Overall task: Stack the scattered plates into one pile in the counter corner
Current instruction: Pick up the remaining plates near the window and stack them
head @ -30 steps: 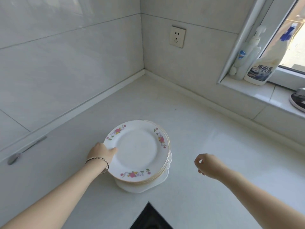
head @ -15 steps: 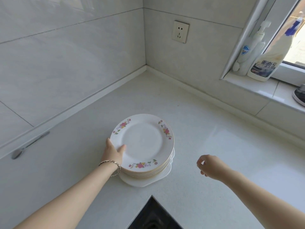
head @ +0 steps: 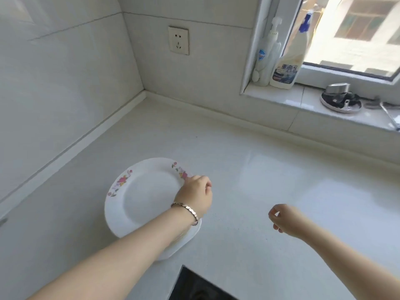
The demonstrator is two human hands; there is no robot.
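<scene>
The left hand [head: 194, 193], fingers curled round the right rim of the plate stack [head: 142, 198], seemingly readies a shift toward the far corner of the worktop [head: 259, 169]; the right hand [head: 283, 219] hovers empty, fingers loosely curled.

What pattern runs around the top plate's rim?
Pink flower sprays on the white top plate, clearest in the head view.

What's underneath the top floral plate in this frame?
Rims of more plates peek out at its near-right edge, with a plain white plate lowest. The left forearm and the top plate cover the rest, so their number cannot be counted.
</scene>
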